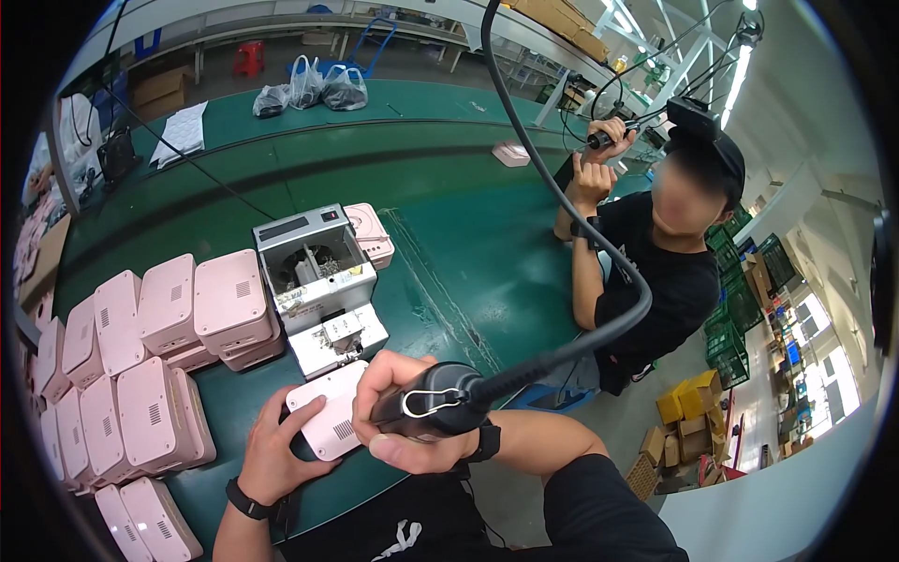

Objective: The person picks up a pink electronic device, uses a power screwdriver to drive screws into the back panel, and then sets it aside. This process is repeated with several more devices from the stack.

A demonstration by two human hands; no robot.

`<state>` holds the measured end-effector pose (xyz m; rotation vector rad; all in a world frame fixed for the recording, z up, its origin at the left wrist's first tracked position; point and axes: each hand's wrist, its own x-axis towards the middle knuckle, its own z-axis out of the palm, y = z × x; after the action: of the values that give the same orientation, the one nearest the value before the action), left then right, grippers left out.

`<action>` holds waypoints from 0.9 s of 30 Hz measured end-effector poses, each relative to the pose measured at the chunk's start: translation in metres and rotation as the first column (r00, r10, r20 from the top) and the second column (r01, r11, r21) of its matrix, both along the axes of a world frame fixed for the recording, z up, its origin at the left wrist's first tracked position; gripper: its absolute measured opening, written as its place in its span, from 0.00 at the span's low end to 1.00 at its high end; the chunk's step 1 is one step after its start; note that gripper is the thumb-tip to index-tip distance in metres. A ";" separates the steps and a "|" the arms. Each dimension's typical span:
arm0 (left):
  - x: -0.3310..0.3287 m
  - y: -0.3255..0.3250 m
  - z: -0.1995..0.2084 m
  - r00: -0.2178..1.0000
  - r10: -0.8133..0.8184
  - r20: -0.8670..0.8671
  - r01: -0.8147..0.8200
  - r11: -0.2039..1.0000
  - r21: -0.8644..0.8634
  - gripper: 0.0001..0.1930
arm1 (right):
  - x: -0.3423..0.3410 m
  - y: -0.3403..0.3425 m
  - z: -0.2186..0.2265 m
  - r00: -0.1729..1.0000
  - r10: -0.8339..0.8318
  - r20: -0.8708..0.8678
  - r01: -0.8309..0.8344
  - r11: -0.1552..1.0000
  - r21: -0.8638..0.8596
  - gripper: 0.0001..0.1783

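My right hand (403,412) is wrapped round a black electric screwdriver (435,398), with its metal hanging loop and thick cable toward me. Its tip is hidden behind my fingers. Under it a pink plastic case (330,421) with a vent grille lies on the green table. My left hand (272,445) grips this case by its left and near edges, thumb and fingers apart around it. Just beyond the case stands a grey and white screw feeder (318,314), its open hopper showing small metal parts.
Stacks of pink cases (154,412) fill the left of the green table (449,244). Another pink part (370,234) lies behind the feeder. Plastic bags (323,86) rest farther back. At right a co-worker (655,253) holds a similar tool. The screwdriver's cable (562,187) arches overhead.
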<state>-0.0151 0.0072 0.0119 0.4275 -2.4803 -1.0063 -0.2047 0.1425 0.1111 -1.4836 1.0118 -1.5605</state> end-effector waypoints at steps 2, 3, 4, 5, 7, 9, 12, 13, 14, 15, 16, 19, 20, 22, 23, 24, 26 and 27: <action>-0.002 -0.001 0.002 1.000 -0.009 0.004 0.009 1.000 -0.001 0.42 | -0.005 0.004 0.005 1.000 0.022 -0.010 -0.022 0.999 -0.023 0.17; -0.001 -0.001 0.002 1.000 -0.007 0.005 0.007 1.000 -0.003 0.42 | -0.008 0.005 0.006 0.999 0.038 -0.013 -0.038 0.999 -0.035 0.17; -0.001 -0.002 0.003 1.000 -0.007 0.008 0.007 1.000 -0.005 0.42 | -0.010 0.007 0.009 0.999 0.039 -0.012 -0.040 0.998 -0.038 0.17; 0.000 -0.001 0.003 1.000 -0.006 0.011 0.006 1.000 -0.007 0.42 | -0.011 0.011 0.015 1.000 -0.010 0.002 0.010 0.998 -0.061 0.16; 0.002 0.000 0.005 1.000 -0.003 0.015 0.003 1.000 -0.014 0.42 | -0.013 0.015 0.024 0.994 -0.109 0.032 0.111 0.988 -0.108 0.14; 0.001 -0.001 0.004 1.000 -0.012 0.012 0.013 1.000 -0.017 0.43 | -0.025 0.010 0.034 0.937 -0.255 -0.238 0.210 0.957 -0.200 0.14; -0.002 -0.002 0.003 1.000 -0.017 -0.002 0.017 1.000 0.004 0.43 | -0.053 -0.009 0.045 0.550 -0.541 -0.636 0.312 0.840 -0.444 0.15; -0.003 0.000 0.003 1.000 -0.021 -0.014 0.021 0.999 0.049 0.42 | -0.069 -0.015 0.042 0.266 -0.524 -0.809 0.185 0.852 -0.491 0.14; -0.002 0.001 0.004 0.999 -0.024 -0.027 0.027 0.995 0.095 0.42 | -0.082 -0.018 0.038 -0.060 -0.484 -0.873 0.055 0.871 -0.487 0.13; -0.002 0.002 0.005 0.999 -0.041 -0.033 0.043 0.996 0.084 0.42 | -0.091 -0.016 0.035 -0.073 -0.493 -0.867 0.066 0.865 -0.498 0.13; -0.001 0.002 0.004 0.999 -0.043 -0.017 0.044 0.998 0.051 0.42 | -0.102 -0.017 0.032 -0.186 -0.461 -0.868 0.038 0.879 -0.475 0.12; 0.001 0.001 0.003 0.999 -0.042 0.007 0.042 0.999 -0.020 0.42 | -0.117 -0.019 0.031 -0.411 -0.390 -0.824 -0.010 0.906 -0.424 0.11; 0.001 0.002 0.002 0.999 -0.040 0.010 0.040 0.999 -0.021 0.42 | -0.117 -0.016 0.030 -0.425 -0.383 -0.820 -0.012 0.908 -0.418 0.10; 0.001 0.001 0.002 0.999 -0.035 0.019 0.035 0.999 -0.021 0.43 | -0.118 -0.013 0.030 -0.451 -0.368 -0.814 -0.015 0.914 -0.405 0.07; 0.001 0.001 0.002 0.999 -0.040 0.018 0.041 0.999 -0.024 0.43 | -0.118 -0.012 0.031 -0.454 -0.367 -0.812 -0.010 0.913 -0.407 0.07; 0.001 0.001 0.002 0.999 -0.034 0.020 0.035 0.999 -0.032 0.43 | -0.118 -0.011 0.032 -0.457 -0.366 -0.810 -0.010 0.913 -0.407 0.07; 0.001 0.002 0.002 0.999 -0.019 0.027 0.020 0.999 -0.047 0.43 | -0.117 -0.010 0.032 -0.462 -0.364 -0.809 -0.012 0.914 -0.404 0.07; 0.001 0.002 0.003 0.999 -0.022 0.028 0.023 0.999 -0.046 0.43 | -0.118 -0.009 0.031 -0.463 -0.362 -0.809 -0.009 0.915 -0.404 0.07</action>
<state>-0.0141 0.0096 0.0148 0.4021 -2.5330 -0.9556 -0.3227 0.1336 0.1419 -3.0818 2.1668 0.2700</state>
